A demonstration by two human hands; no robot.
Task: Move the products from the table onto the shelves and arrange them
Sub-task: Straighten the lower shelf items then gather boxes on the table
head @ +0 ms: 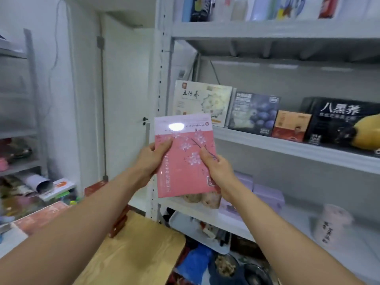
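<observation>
Both hands, left (151,161) & right (219,171), fingers pinching the pink packet (185,159) by its side edges, held upside down w/ front facing me, prob headed for the mid shelf (287,150) far right.

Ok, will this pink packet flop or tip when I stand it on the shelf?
Probably stiff: the pink packet looks flat with left hand and right hand gripping its sides. Thin, so likely tips unless leaned against the cream box.

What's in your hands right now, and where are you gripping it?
A pink packet, held by its side edges: left hand on the left edge, right hand on the right, thumbs on the front.
</observation>
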